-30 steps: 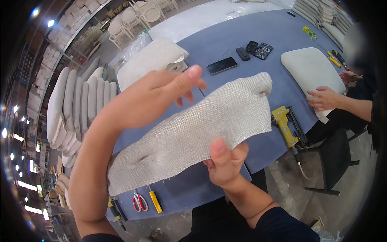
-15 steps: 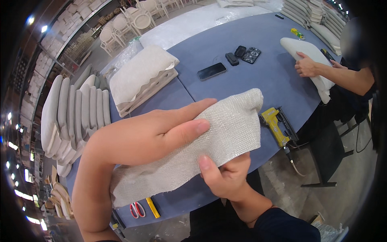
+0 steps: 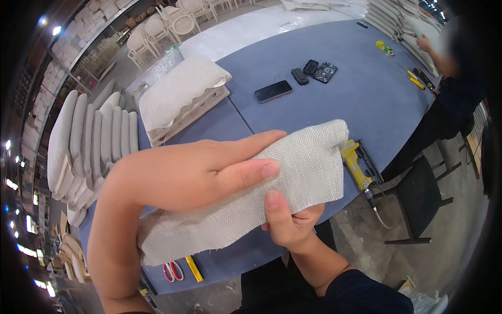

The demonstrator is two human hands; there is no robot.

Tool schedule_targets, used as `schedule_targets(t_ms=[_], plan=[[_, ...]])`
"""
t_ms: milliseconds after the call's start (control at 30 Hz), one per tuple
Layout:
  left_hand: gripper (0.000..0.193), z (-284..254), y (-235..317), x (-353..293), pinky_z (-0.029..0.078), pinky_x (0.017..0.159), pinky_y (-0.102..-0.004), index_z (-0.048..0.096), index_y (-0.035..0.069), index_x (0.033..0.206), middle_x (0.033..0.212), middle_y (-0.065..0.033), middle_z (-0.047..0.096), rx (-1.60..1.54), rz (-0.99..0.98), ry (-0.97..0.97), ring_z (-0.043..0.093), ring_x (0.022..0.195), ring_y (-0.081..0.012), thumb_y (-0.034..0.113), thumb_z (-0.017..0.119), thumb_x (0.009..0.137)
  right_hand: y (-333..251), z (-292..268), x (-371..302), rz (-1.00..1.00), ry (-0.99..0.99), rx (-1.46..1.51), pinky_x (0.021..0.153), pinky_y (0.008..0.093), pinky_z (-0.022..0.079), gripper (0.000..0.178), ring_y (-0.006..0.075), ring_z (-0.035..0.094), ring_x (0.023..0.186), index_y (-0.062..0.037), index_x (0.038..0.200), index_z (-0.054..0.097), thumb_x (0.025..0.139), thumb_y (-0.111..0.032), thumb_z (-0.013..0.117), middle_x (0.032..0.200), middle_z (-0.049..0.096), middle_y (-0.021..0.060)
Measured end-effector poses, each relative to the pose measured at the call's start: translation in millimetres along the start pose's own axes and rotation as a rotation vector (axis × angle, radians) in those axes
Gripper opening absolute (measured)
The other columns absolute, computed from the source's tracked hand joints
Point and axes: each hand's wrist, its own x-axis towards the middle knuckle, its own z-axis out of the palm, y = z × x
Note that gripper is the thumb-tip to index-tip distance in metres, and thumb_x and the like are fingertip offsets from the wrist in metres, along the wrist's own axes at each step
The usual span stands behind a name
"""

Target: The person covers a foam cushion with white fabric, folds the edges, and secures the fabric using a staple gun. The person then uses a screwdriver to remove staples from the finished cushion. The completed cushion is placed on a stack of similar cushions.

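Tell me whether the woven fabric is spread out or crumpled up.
Mostly spread: the woven fabric shows as a broad strip under the left hand, though its upper right corner is puckered.

Wearer's hands: two, one left hand (image 3: 225, 172) and one right hand (image 3: 287, 222).
Woven pale fabric piece (image 3: 314, 157): one.
Dark smartphone (image 3: 273, 91): one.
Small black cases (image 3: 299, 77): two.
Flat patterned black item (image 3: 325, 73): one.
Yellow-bodied air tool (image 3: 355, 166): one clearly seen, at right.
Scissors (image 3: 178, 271): one pair, red-and-white handles.
Yellow hand tool (image 3: 194, 269): one, at the near table edge.
Far-right hand tools (image 3: 417, 82): at least two.
Co-worker (image 3: 465, 83): one person.
Dark chair (image 3: 421, 196): one.
Pale chairs (image 3: 184, 26): at least four; exact total indistinct.
Upright pads, left stack (image 3: 78, 133): at least six.
Far-right cushion stack (image 3: 384, 21): one; layers too small to count.
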Motion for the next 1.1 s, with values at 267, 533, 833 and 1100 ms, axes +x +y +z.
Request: schedule_targets(t_ms=[267, 533, 833, 1100], plan=[[0.066, -29.2, 13.0, 0.5, 0.060, 0.100, -0.0400, 0.044, 0.004, 0.175, 0.122, -0.0208, 0.083, 0.140, -0.135, 0.043, 0.080, 0.110, -0.0302, 0.034, 0.062, 0.119, 38.7, -12.8, 46.8, -0.371, -0.167, -0.241, 0.107, 0.0361, 0.055, 0.039, 0.0244, 0.075, 0.118, 0.0038, 0.137, 0.073, 0.099, -0.003, 0.078, 0.130, 0.077, 0.0118], [0.047, -44.0, 13.8, 9.3, 0.058, 0.089, -0.0400, 0.069, -0.001, 0.145, 0.109, -0.0179, 0.083, 0.276, -0.177, 0.112, 0.076, 0.096, -0.0270, 0.037, 0.065, 0.117, 55.1, -12.8, 69.6, -0.431, -0.169, -0.235, 0.108, 0.0360, 0.055, 0.042, 0.0239, 0.074, 0.119, 0.0059, 0.137, 0.073, 0.097, 0.000, 0.080, 0.135, 0.075, 0.0130], [0.047, -12.8, 34.3, 10.8, 0.060, 0.089, -0.0441, 0.075, 0.002, 0.137, 0.107, -0.0220, 0.081, 0.436, -0.186, 0.194, 0.077, 0.099, -0.0345, 0.041, 0.067, 0.113, 13.1, -74.6, 46.4, 0.037, -0.440, -0.302, 0.082, 0.0356, 0.063, 0.024, 0.0181, 0.079, 0.083, 0.0037, 0.120, 0.080, 0.098, -0.004, 0.085, 0.102, 0.083, 0.0111], [0.057, 16.0, 39.3, 10.7, 0.061, 0.104, -0.0544, 0.076, 0.004, 0.138, 0.121, -0.0259, 0.081, 0.600, -0.162, 0.302, 0.078, 0.118, -0.0438, 0.051, 0.066, 0.108, 40.0, -264.6, -12.8, 0.064, -0.032, -1.565, 0.110, 0.0491, 0.056, 0.051, 0.0416, 0.067, 0.129, -0.0068, 0.139, 0.072, 0.090, -0.004, 0.084, 0.130, 0.074, 0.0157]])
